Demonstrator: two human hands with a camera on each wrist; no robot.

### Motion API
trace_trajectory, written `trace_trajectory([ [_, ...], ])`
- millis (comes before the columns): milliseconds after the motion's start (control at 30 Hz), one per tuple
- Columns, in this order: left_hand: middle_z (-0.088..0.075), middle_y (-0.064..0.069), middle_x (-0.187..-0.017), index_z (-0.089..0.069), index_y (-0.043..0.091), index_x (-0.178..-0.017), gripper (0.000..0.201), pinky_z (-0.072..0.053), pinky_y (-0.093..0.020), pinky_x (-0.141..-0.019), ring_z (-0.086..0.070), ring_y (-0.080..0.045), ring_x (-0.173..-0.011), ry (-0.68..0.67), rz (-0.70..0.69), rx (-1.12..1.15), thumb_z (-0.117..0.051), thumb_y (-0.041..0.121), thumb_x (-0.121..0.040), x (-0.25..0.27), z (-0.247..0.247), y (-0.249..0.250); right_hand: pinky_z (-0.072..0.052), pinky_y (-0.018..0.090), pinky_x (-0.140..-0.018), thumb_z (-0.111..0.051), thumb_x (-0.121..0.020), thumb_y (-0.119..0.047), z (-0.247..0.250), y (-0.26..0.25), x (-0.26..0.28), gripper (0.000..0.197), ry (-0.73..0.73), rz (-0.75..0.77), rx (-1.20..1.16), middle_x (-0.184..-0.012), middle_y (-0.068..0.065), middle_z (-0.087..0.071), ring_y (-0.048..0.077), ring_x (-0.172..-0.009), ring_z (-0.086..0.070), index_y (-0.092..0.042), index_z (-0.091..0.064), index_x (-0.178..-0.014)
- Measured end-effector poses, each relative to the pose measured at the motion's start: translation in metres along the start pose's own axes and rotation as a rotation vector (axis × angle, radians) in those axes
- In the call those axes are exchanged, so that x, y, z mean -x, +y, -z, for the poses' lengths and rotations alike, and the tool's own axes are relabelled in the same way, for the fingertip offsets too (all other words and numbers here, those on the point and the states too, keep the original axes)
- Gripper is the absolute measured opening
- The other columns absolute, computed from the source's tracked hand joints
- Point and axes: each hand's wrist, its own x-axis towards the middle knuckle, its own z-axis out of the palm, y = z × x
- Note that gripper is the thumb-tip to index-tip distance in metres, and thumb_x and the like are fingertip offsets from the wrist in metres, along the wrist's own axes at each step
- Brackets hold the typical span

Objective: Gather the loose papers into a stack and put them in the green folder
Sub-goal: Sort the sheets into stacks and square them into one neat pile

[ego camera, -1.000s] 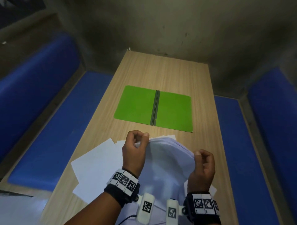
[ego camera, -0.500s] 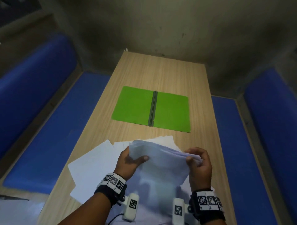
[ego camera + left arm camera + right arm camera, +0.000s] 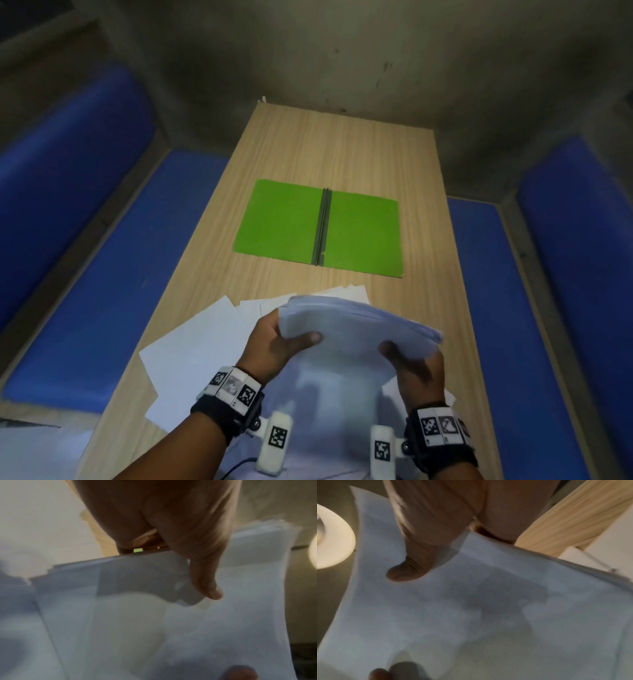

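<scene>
The left hand (image 3: 277, 346) grasped the stack (image 3: 356, 329) of papers at its left edge, thumb laid over the top sheet and fingers beneath, while the right hand (image 3: 416, 368) grasped the right edge the same way, thumb on top. The left wrist view showed the left thumb (image 3: 205, 582) pressed on the sheets, and the right wrist view showed the right thumb (image 3: 406, 570) doing likewise. Half a second before, both grips had sat higher on a stack that stood more upright; now the stack lay tilted lower and flatter, its far edge raised toward the folder (image 3: 318, 228), and both thumbs had slid onto its upper face. A second before, the hands had pinched the top edge with curled fingers.

Beneath and to the left of the stack, loose sheets (image 3: 191, 356) lay spread on the near end of the bench (image 3: 342, 147), as they had before. The green folder lay open and flat at mid-bench, well apart from the stack, unmoved. Blue seats (image 3: 113, 260) flanked the bench on both sides.
</scene>
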Motion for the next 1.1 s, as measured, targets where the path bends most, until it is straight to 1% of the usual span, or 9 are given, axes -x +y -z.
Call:
trace_trajectory([
  [167,-0.079,-0.005,-0.095,-0.076,0.011,-0.101,0.041,-0.060,-0.033,-0.074,-0.074,-0.026,-0.094,-0.025,0.146,-0.033,-0.092,0.016,-0.064,-0.002,-0.007,-0.025,-0.052,0.023,-0.060,-0.082,-0.066,0.006,-0.009,0.033,0.002,0.024,-0.067,-0.156,0.104,-0.070,-0.003,-0.075,0.008,-0.063,-0.066,-0.012,-0.069,-0.075],
  [300,-0.079,-0.002,-0.092,-0.075,0.014,-0.099,0.036,-0.061,-0.030,-0.071,-0.075,-0.016,-0.084,0.040,0.110,-0.013,-0.091,0.015,-0.066,-0.003,-0.008,-0.016,-0.047,0.015,-0.058,-0.083,-0.069,-0.004,-0.014,0.018,0.002,0.027,-0.031,-0.092,0.165,-0.072,-0.010,-0.069,-0.003,-0.063,-0.062,-0.020,-0.065,-0.079],
  [467,-0.078,0.012,-0.089,-0.073,0.021,-0.093,0.031,-0.055,-0.018,-0.065,-0.073,-0.005,-0.079,0.008,0.074,-0.124,-0.090,0.016,-0.068,0.003,-0.002,-0.027,-0.049,0.028,-0.073,-0.085,-0.066,-0.008,-0.014,0.022,0.012,0.032,-0.051,-0.172,0.143,-0.085,-0.006,-0.070,0.002,-0.072,-0.065,-0.023,-0.065,-0.086],
  [567,-0.076,0.016,-0.086,-0.072,0.024,-0.088,0.028,-0.053,-0.017,-0.064,-0.071,-0.004,-0.077,0.001,0.085,-0.229,-0.091,0.021,-0.067,0.005,-0.002,-0.036,-0.050,0.030,-0.075,-0.089,-0.050,-0.038,-0.012,0.041,0.014,0.046,-0.055,-0.213,0.177,-0.081,-0.016,-0.073,-0.004,-0.072,-0.065,-0.023,-0.069,-0.088],
  [700,-0.079,0.004,-0.091,-0.074,0.021,-0.097,0.029,-0.059,-0.027,-0.070,-0.074,-0.012,-0.084,0.009,0.134,-0.135,-0.088,0.017,-0.071,0.005,0.001,-0.024,-0.046,0.025,-0.055,-0.080,-0.071,-0.003,-0.016,0.021,-0.002,0.012,-0.067,-0.167,0.235,-0.054,-0.020,-0.065,-0.004,-0.048,-0.055,-0.007,-0.069,-0.073],
  [800,-0.080,0.006,-0.094,-0.074,0.022,-0.102,0.030,-0.059,-0.026,-0.070,-0.075,-0.010,-0.084,0.010,0.104,-0.159,-0.085,0.021,-0.074,0.012,0.013,-0.017,-0.041,0.015,-0.043,-0.072,-0.074,0.009,-0.020,-0.001,-0.008,0.008,-0.082,-0.179,0.096,-0.043,-0.013,-0.057,-0.003,-0.040,-0.044,0.007,-0.065,-0.071],
  [867,-0.079,0.006,-0.096,-0.074,0.023,-0.103,0.028,-0.060,-0.030,-0.076,-0.075,-0.010,-0.088,-0.026,0.120,-0.205,-0.083,0.025,-0.078,0.020,0.023,-0.016,-0.045,0.020,-0.048,-0.072,-0.075,0.010,-0.025,-0.004,-0.008,0.010,-0.121,-0.235,0.036,-0.050,-0.010,-0.061,0.001,-0.046,-0.050,0.004,-0.065,-0.072],
  [967,-0.080,0.000,-0.083,-0.076,0.013,-0.090,0.016,-0.059,-0.034,-0.072,-0.075,-0.016,-0.076,0.032,0.184,-0.292,-0.080,0.026,-0.080,0.031,0.044,-0.028,-0.054,0.022,-0.061,-0.078,-0.077,-0.018,-0.026,0.026,-0.008,0.013,-0.197,-0.291,0.334,-0.075,-0.008,-0.072,0.007,-0.068,-0.066,-0.015,-0.067,-0.084],
  [1100,-0.077,-0.002,-0.073,-0.076,0.013,-0.079,0.018,-0.056,-0.039,-0.069,-0.072,-0.021,-0.069,0.214,0.272,-0.436,-0.079,0.031,-0.081,0.054,0.095,-0.055,-0.050,0.035,-0.093,-0.077,-0.068,-0.054,-0.015,0.088,-0.002,0.076,-0.015,-0.593,0.655,-0.127,0.013,-0.058,0.031,-0.112,-0.059,-0.012,-0.052,-0.126],
])
